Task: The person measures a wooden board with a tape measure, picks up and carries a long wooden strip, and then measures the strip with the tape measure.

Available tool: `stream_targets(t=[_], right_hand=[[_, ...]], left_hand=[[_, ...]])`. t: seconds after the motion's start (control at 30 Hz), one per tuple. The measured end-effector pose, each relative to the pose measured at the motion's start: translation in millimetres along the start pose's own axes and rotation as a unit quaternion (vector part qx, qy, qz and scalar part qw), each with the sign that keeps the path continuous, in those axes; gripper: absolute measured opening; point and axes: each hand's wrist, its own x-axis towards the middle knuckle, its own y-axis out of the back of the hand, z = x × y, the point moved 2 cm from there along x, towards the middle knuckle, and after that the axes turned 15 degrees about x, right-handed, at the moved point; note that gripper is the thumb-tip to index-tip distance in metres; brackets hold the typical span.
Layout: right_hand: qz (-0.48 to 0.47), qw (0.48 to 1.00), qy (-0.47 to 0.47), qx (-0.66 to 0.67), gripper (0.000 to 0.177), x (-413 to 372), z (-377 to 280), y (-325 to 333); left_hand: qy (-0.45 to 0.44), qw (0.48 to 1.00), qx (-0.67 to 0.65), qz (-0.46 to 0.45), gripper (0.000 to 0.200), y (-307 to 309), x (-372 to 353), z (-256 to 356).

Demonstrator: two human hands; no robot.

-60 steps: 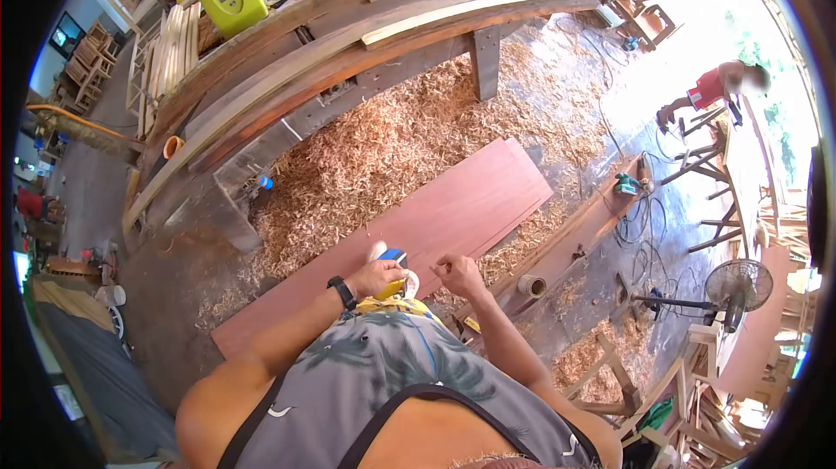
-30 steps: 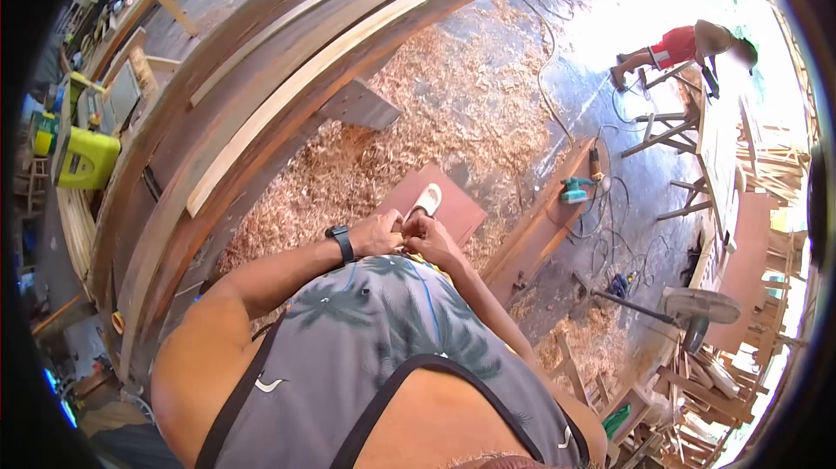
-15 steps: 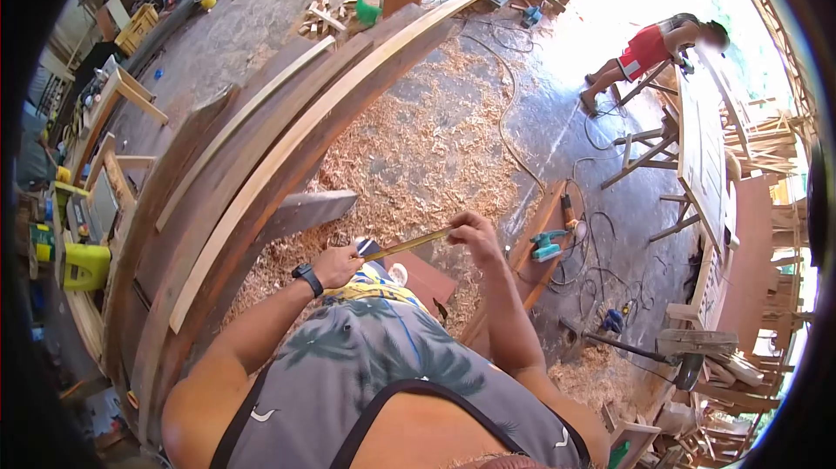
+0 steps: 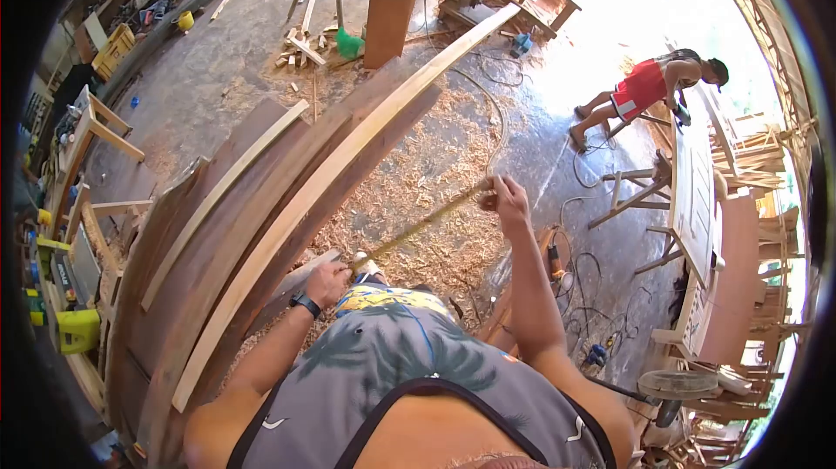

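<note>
A yellow tape measure [image 4: 418, 223] is stretched out between my two hands, slanting up to the right. My left hand [image 4: 328, 283], with a dark watch on the wrist, is closed round its lower end near my waist. The fingers of my right hand [image 4: 507, 200] pinch its other end, farther out over the shavings. Left of my hands lies a long pale wooden strip [image 4: 348, 151] on top of dark boards [image 4: 252, 199]. The tape hangs free and does not touch the boards.
Wood shavings [image 4: 409, 173] cover the floor. A person [image 4: 649, 86] in red shorts leans over a long panel on trestles [image 4: 694, 182] at the right. Cables and an orange tool [image 4: 555, 262] lie right of my right arm. A stand fan [image 4: 677, 384] is at lower right.
My right hand has moved up and outward, and a longer stretch of tape shows between my hands. My left hand is slightly lower and further left. The view has shifted.
</note>
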Motion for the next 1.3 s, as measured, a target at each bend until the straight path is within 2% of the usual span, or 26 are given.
stream_targets(t=[0.03, 0.07, 0.13, 0.17, 0.23, 0.27, 0.33, 0.37, 0.43, 0.5, 0.6, 0.63, 0.7, 0.77, 0.9, 0.93, 0.97, 1.0, 1.07, 1.1, 1.13, 1.17, 1.2, 1.23, 1.27, 1.3], right_hand=[[0.004, 1.0, 0.021, -0.018, 0.025, 13, -7, -15], [0.01, 1.0, 0.018, -0.014, 0.025, 24, -9, -29], [0.002, 0.981, 0.062, -0.183, 0.026, 48, -18, -55], [0.006, 0.981, 0.063, -0.183, 0.026, 65, -14, -62], [-0.112, 0.924, 0.119, -0.345, 0.027, 102, -2, -76], [-0.114, 0.924, 0.12, -0.345, 0.027, 114, -3, -87], [-0.231, 0.809, 0.147, -0.519, 0.038, 137, -4, -112], [-0.234, 0.809, 0.149, -0.518, 0.038, 153, -1, -118], [-0.289, 0.724, 0.184, -0.598, 0.048, 186, 7, -130], [-0.302, 0.704, 0.129, -0.629, 0.055, 217, 5, -143], [-0.317, 0.612, 0.204, -0.695, 0.064, 283, 25, -145], [-0.321, 0.614, 0.207, -0.691, 0.064, 300, 26, -146], [-0.336, 0.541, 0.306, -0.707, 0.061, 335, 27, -151], [-0.356, 0.546, 0.276, -0.706, 0.059, 368, 29, -152], [-0.39, 0.488, 0.279, -0.729, 0.059, 413, 28, -147], [-0.402, 0.471, 0.285, -0.731, 0.059, 415, 23, -146], [-0.42, 0.492, 0.298, -0.702, 0.064, 421, 23, -143], [-0.44, 0.454, 0.364, -0.684, 0.067, 444, 43, -133], [-0.482, 0.523, 0.375, -0.595, 0.069, 447, 39, -134], [-0.479, 0.5, 0.31, -0.652, 0.075, 454, 39, -135], [-0.479, 0.498, 0.345, -0.636, 0.076, 469, 49, -128], [-0.487, 0.5, 0.305, -0.648, 0.072, 504, 71, -114], [-0.497, 0.465, 0.336, -0.651, 0.067, 494, 61, -125], [-0.493, 0.453, 0.315, -0.673, 0.057, 468, 45, -146], [-0.49, 0.455, 0.357, -0.652, 0.05, 460, 48, -148], [-0.481, 0.425, 0.268, -0.719, 0.047, 415, 22, -177]], left_hand=[[0.001, 1.0, 0.002, -0.006, 0.03, 3, 8, -1], [-0.007, 0.998, 0.03, 0.063, 0.028, 20, 13, 9], [-0.003, 0.984, 0.037, 0.173, 0.022, 40, 27, 16], [-0.007, 0.984, 0.037, 0.172, 0.022, 45, 34, 13], [0.022, 0.976, 0.006, 0.216, 0.022, 55, 47, 5], [0.033, 0.975, -0.005, 0.219, 0.022, 61, 48, 8], [0.055, 0.972, -0.008, 0.228, 0.022, 66, 55, 8], [0.075, 0.969, -0.01, 0.234, 0.021, 67, 57, 8], [0.088, 0.964, -0.005, 0.252, 0.021, 67, 61, 11], [0.116, 0.96, -0.004, 0.256, 0.021, 65, 66, 13], [0.123, 0.953, 0.007, 0.275, 0.021, 65, 75, 25], [0.133, 0.95, 0.014, 0.283, 0.021, 66, 76, 28], [0.165, 0.943, 0.022, 0.29, 0.022, 62, 85, 32], [0.196, 0.931, 0.033, 0.305, 0.022, 60, 92, 36], [0.244, 0.904, 0.038, 0.349, 0.021, 51, 100, 51], [0.234, 0.904, 0.049, 0.355, 0.02, 46, 101, 45], [0.254, 0.902, 0.046, 0.345, 0.021, 41, 102, 40], [0.27, 0.882, 0.085, 0.378, 0.021, 35, 104, 44], [0.292, 0.871, 0.035, 0.394, 0.015, 36, 102, 54], [0.306, 0.852, 0.032, 0.425, 0.011, 38, 101, 65], [0.283, 0.842, 0.02, 0.458, 0.007, 21, 102, 51], [0.278, 0.846, 0.067, 0.45, 0.009, 23, 96, 58], [0.307, 0.862, 0.052, 0.4, 0.012, 25, 87, 63], [0.336, 0.875, 0.042, 0.346, 0.015, 29, 79, 66], [0.362, 0.885, 0.034, 0.289, 0.019, 34, 70, 67], [0.352, 0.892, 0.058, 0.278, 0.019, 22, 79, 58]])
